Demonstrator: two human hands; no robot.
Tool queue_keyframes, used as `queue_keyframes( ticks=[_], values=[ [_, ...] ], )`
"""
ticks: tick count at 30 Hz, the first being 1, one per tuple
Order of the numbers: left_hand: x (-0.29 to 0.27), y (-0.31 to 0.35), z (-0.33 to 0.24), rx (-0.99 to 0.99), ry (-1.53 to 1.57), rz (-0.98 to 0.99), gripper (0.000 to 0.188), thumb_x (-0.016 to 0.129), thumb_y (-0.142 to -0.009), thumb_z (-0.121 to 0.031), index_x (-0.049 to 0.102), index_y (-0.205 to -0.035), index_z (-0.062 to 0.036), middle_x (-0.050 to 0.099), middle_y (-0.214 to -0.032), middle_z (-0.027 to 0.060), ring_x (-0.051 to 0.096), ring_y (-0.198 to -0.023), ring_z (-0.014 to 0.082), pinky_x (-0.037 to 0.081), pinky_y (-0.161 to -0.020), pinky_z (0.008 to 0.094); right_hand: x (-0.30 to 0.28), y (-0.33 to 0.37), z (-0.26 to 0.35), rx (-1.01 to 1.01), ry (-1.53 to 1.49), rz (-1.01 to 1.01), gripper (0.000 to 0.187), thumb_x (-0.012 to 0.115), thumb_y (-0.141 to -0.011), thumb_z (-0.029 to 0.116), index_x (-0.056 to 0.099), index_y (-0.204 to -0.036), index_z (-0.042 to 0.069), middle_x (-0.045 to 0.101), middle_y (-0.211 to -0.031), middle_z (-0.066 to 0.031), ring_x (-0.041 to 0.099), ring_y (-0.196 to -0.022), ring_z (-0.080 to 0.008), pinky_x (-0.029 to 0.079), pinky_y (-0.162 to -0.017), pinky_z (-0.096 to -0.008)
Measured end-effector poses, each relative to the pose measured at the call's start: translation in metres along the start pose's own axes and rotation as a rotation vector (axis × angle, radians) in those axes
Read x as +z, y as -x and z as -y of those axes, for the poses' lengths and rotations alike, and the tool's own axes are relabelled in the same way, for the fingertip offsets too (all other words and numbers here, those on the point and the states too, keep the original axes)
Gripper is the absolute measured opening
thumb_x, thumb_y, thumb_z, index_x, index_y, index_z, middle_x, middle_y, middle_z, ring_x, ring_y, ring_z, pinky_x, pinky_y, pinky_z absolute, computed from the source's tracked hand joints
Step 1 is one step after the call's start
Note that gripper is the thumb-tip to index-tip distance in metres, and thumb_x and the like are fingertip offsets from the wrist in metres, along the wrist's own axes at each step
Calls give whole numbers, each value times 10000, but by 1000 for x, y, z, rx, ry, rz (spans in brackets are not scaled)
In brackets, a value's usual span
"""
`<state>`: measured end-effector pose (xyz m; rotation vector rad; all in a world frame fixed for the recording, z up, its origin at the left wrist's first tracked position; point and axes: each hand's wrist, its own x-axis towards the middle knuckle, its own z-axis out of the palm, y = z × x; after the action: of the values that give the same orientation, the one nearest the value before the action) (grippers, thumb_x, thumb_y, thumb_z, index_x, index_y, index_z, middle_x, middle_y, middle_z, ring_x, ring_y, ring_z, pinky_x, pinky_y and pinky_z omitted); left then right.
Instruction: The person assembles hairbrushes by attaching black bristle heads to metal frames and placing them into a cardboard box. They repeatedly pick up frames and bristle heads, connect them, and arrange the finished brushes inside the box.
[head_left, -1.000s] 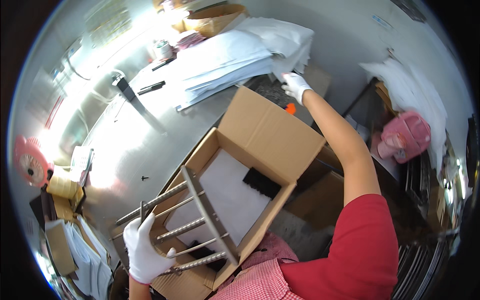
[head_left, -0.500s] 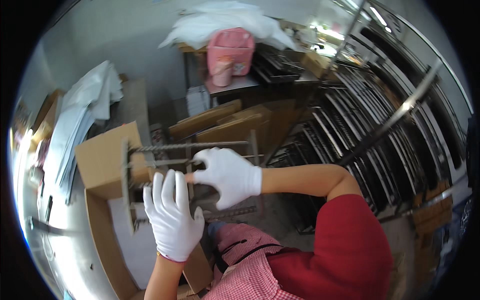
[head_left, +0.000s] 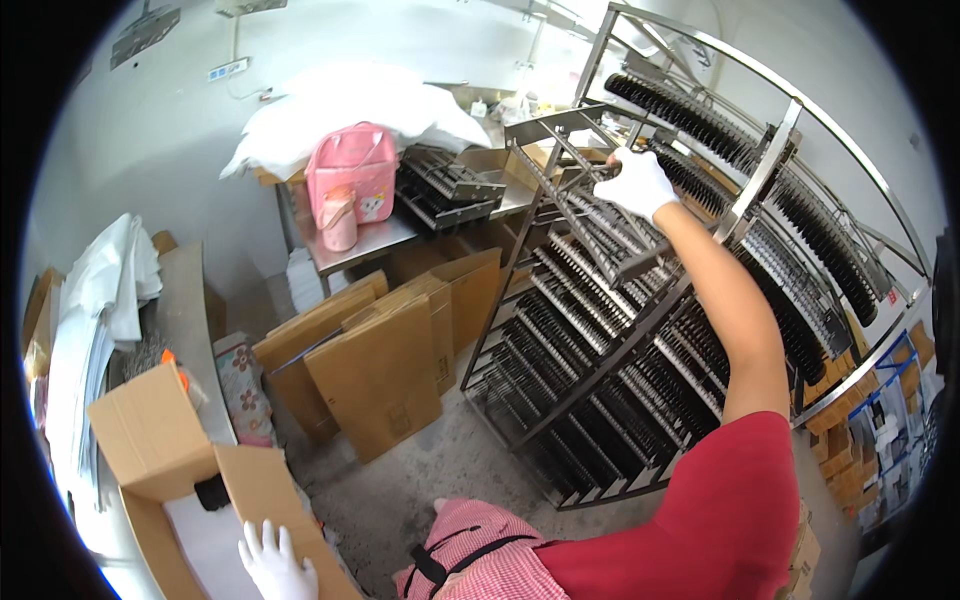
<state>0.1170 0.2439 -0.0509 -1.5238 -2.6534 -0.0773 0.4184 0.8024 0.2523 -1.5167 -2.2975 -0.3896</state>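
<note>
Reaching up to the right, our right hand [head_left: 637, 183] in its white glove is closed around a bar of a grey metal frame [head_left: 580, 190] with rows of pegs, holding it tilted in front of the tall steel rack [head_left: 640, 370]. The rack's shelves are filled with similar dark pegged frames, row upon row.

Low at the left, our left hand [head_left: 272, 562], also gloved in white, rests with fingers spread flat on the flap of an open cardboard box [head_left: 170, 455]; it grips nothing. The box shows a white sheet inside and a small black object at its edge, and it sits on the table [head_left: 185, 320] at our left, beside a stack of white sheets [head_left: 95, 300].

Several flattened brown cartons [head_left: 380, 370] lean on the floor between the table and the rack, plain rectangles with a small dark print on the nearest. A narrow flowered package [head_left: 243, 385] stands just left of them. Behind, on a steel table [head_left: 370, 243], we see a pink backpack [head_left: 352, 170] with a pink bottle [head_left: 338, 218] in front of it, and a heap of white bags [head_left: 350, 105] above. 1 small white plate is on the wall near the top left.
</note>
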Motion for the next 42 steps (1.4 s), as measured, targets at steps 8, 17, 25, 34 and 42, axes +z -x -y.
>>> queue_keyframes(
  ticks=[8, 17, 25, 34, 42],
  values=[
    [7, -5, -3, 37, -11, -15, 480, 730, -769, -210, 650, -1210, -38, 595, -1336, 161, 461, -1329, 423, 387, -1073, 554, -37, -105, -137, -136, -445, 359, 465, 754, -769, 263, 678, -1172, 45, 682, -1136, -154, 645, -1037, -246, 500, -944, -327],
    [-9, -12, -18, 36, -87, -24, 461, 724, -750, -188, 656, -1175, -24, 609, -1305, 168, 474, -1307, 438, 408, -1038, 549, -80, -103, -90, -213, 358, -397, 319, 523, -950, 406, 689, -1012, 141, 716, -928, -179, 688, -852, -385, 551, -792, -478],
    [-2, -21, -17, 87, -50, -85, 410, 706, -753, -145, 661, -1140, -15, 620, -1288, 183, 478, -1307, 446, 428, -1007, 544, -123, -219, -198, 217, 552, 209, 847, 429, -893, 776, 509, -1472, 163, 12, -1678, -148, -20, -1552, -314, 36, -1258, -440],
    [19, -7, 4, 19, 92, -105, 510, 739, -733, -123, 623, -1220, -21, 581, -1326, 187, 463, -1315, 425, 374, -1089, 543, -203, -107, 23, 5, -330, 554, 463, 568, -983, 530, 633, -1002, 72, 579, -708, 45, 469, -488, -27, 354, -364, -178],
    [-28, 53, 65, -423, 355, -217, 550, 681, -898, -227, 550, -1407, -64, 541, -1429, 182, 449, -1370, 369, 346, -1157, 451, -46, 85, 219, -257, -734, 961, 298, 637, -944, 406, 627, -790, 151, 565, -699, 60, 481, -577, -56, 356, -508, -241]
  ],
)
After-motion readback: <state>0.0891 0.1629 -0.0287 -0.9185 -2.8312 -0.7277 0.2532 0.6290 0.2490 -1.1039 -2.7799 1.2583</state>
